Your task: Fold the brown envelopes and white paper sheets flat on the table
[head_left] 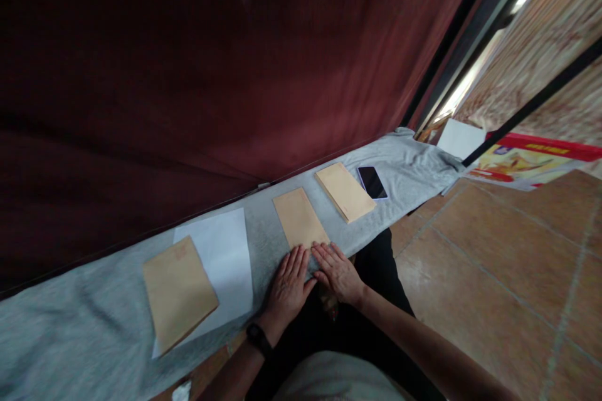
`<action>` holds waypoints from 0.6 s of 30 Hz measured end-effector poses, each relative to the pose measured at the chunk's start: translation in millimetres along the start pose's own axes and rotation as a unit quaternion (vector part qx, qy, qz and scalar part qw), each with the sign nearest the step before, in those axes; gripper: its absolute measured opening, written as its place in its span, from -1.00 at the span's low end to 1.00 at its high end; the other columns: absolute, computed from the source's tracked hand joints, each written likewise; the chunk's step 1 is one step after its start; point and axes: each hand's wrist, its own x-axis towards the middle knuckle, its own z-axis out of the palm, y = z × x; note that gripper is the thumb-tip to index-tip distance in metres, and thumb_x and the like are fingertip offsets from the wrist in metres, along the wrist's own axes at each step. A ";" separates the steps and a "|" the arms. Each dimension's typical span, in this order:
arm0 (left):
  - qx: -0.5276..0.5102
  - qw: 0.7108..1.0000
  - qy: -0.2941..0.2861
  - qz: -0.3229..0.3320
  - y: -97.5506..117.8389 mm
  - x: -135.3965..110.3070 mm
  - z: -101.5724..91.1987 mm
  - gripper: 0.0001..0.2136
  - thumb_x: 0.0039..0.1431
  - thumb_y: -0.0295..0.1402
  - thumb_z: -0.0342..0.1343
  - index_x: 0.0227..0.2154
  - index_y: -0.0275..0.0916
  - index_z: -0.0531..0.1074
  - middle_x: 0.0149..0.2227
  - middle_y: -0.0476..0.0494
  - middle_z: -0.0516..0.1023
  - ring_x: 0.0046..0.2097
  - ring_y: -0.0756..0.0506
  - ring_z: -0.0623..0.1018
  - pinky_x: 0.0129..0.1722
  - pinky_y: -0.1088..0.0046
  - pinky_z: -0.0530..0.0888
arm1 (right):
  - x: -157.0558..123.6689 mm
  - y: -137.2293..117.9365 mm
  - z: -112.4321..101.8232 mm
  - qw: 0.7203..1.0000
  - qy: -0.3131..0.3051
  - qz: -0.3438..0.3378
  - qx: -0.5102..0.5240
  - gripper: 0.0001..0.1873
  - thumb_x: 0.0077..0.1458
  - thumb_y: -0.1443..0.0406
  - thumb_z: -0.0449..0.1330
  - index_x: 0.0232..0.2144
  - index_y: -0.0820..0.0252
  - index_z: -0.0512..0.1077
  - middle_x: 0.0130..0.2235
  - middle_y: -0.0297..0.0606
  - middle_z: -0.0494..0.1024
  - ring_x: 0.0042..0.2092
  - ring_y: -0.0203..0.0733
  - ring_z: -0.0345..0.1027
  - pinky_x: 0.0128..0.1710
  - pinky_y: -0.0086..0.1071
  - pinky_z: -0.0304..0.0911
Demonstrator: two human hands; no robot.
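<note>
1. The left hand (289, 282), with a black band at its wrist, and the bare-wristed right hand (337, 270) lie palm-down, fingers extended, thumbs close together.
2. Their fingertips rest on the near end of a flat, rectangular tan paper envelope (298, 216), at the front edge of a narrow surface covered in soft grey cloth (261, 225).
3. Grey cloth shows on both sides of this envelope.
4. Right of it, a rectangular tan paper stack (345, 191) sits beside a black-screened phone with a pale rim (374, 183).
5. Left, another tan paper stack (179, 291) partly covers a large white paper sheet (235, 257).
6. A dark red fabric-like panel (282, 106) borders the far edge.
</note>
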 end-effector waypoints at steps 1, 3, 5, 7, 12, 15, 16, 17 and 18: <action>0.002 1.000 0.002 -0.002 0.7 -1.3 0.3 -0.37 0.40 -0.14 -0.03 0.40 -0.38 0.05 0.42 -0.35 0.14 0.45 -0.24 0.11 0.39 0.11 0.19 | -2.5 3.8 -1.9 1.000 0.002 0.002 -0.004 -0.37 0.40 0.18 0.04 0.40 0.25 0.07 0.39 -0.09 0.21 0.40 -0.05 0.07 0.42 0.00 -0.03; 0.005 1.000 0.007 -0.007 1.8 -3.9 2.2 -0.36 0.40 -0.13 -0.04 0.40 -0.40 0.04 0.41 -0.37 0.14 0.45 -0.24 0.11 0.39 0.12 0.20 | -6.1 11.6 -8.3 1.000 0.001 0.003 -0.011 -0.41 0.40 0.20 0.03 0.40 0.19 0.10 0.38 -0.12 0.23 0.39 -0.08 0.10 0.42 0.00 -0.03; 0.004 1.000 0.008 -0.011 2.5 -6.0 4.9 -0.35 0.40 -0.15 -0.03 0.40 -0.41 0.02 0.42 -0.38 0.13 0.45 -0.25 0.11 0.39 0.11 0.19 | -6.9 18.1 -16.5 1.000 -0.004 0.005 -0.016 -0.43 0.40 0.21 0.04 0.38 0.16 0.14 0.37 -0.14 0.26 0.37 -0.09 0.14 0.41 -0.01 -0.02; 0.002 1.000 0.008 -0.015 3.0 -7.4 7.2 -0.34 0.38 -0.17 -0.01 0.41 -0.41 0.01 0.42 -0.38 0.12 0.45 -0.25 0.10 0.39 0.12 0.19 | -5.0 22.9 -25.1 1.000 -0.012 0.006 -0.016 -0.46 0.40 0.21 0.04 0.36 0.14 0.18 0.35 -0.15 0.30 0.35 -0.09 0.18 0.41 -0.02 0.00; -0.005 1.000 0.004 -0.028 4.5 -8.1 5.3 -0.36 0.37 -0.22 0.01 0.41 -0.36 0.02 0.43 -0.33 0.10 0.45 -0.23 0.09 0.41 0.13 0.15 | 4.4 28.9 -41.2 0.999 -0.048 -0.021 -0.002 -0.46 0.42 0.17 0.00 0.37 0.13 0.18 0.35 -0.16 0.31 0.37 -0.11 0.16 0.40 -0.05 0.04; -0.011 0.999 0.001 -0.030 5.6 -7.6 2.6 -0.37 0.37 -0.20 0.01 0.40 -0.33 0.04 0.43 -0.31 0.11 0.45 -0.22 0.09 0.41 0.13 0.14 | 7.6 26.6 -39.8 0.997 -0.062 -0.047 0.004 -0.44 0.43 0.15 -0.02 0.39 0.14 0.13 0.40 -0.18 0.21 0.40 -0.14 0.09 0.39 -0.09 0.05; -0.013 0.999 0.000 -0.031 5.9 -7.5 2.1 -0.37 0.37 -0.20 0.01 0.41 -0.31 0.04 0.43 -0.30 0.11 0.45 -0.22 0.09 0.42 0.13 0.14 | 7.8 24.8 -36.8 0.997 -0.062 -0.051 0.005 -0.44 0.43 0.16 -0.01 0.39 0.13 0.13 0.40 -0.19 0.20 0.40 -0.14 0.08 0.39 -0.10 0.06; -0.014 0.999 0.001 -0.032 6.1 -7.5 1.8 -0.37 0.37 -0.20 0.01 0.41 -0.30 0.04 0.43 -0.29 0.11 0.45 -0.22 0.09 0.42 0.13 0.14 | 7.7 22.7 -32.9 0.997 -0.061 -0.051 0.005 -0.44 0.43 0.16 -0.01 0.39 0.12 0.13 0.40 -0.19 0.21 0.40 -0.14 0.09 0.39 -0.10 0.06; -0.014 0.999 0.001 -0.034 6.2 -7.6 1.6 -0.38 0.37 -0.20 0.01 0.41 -0.30 0.04 0.44 -0.29 0.10 0.45 -0.22 0.09 0.42 0.13 0.14 | 7.5 20.5 -28.4 0.997 -0.059 -0.048 0.004 -0.44 0.42 0.16 0.01 0.39 0.11 0.14 0.39 -0.18 0.22 0.40 -0.13 0.10 0.39 -0.10 0.07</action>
